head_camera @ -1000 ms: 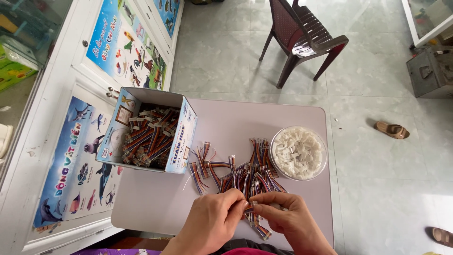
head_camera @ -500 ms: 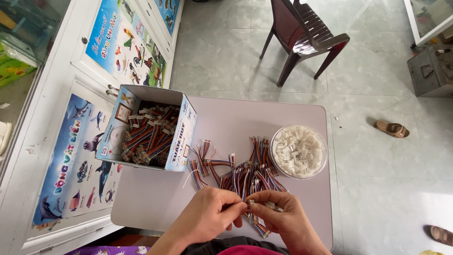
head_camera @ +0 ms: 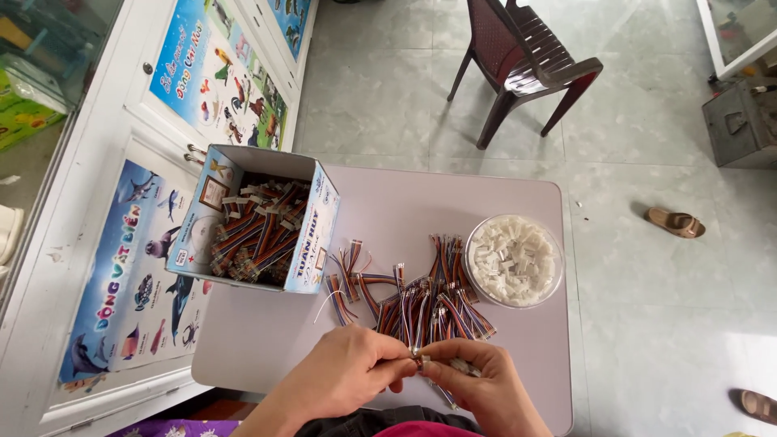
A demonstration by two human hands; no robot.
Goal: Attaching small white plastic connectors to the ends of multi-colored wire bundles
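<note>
Hands meet at the near edge of a small pale table [head_camera: 502, 194]: the left hand [head_camera: 344, 380] and the right hand [head_camera: 477, 388] are brought together fingertip to fingertip, both pinched on one small wire piece [head_camera: 418, 363] held between them, just above the tabletop. What exactly sits at the end of that piece is too small to tell.

Far left, a white cabinet [head_camera: 97, 146] runs along the table's side, its doors covered with colourful picture posters [head_camera: 129, 283] of sea animals and other creatures. On the table's left part stands an open cardboard box [head_camera: 312, 235], tilted slightly, packed with bundles of striped, many-coloured wires. Just right of the box and directly beyond the hands lies a loose pile of wires [head_camera: 421, 299], short lengths with small end pieces, spread across the middle of the table; the nearest strands reach right up to the fingers. Right of the pile, touching its edge, sits a round clear tub [head_camera: 514, 260] filled with small white plastic parts.

Beyond the table, on a grey tiled floor [head_camera: 647, 202], stands a dark brown plastic chair [head_camera: 526, 57]. Farther right, a single sandal [head_camera: 676, 222] lies on the tiles, and a grey metal box [head_camera: 740, 121] sits by the right edge.
</note>
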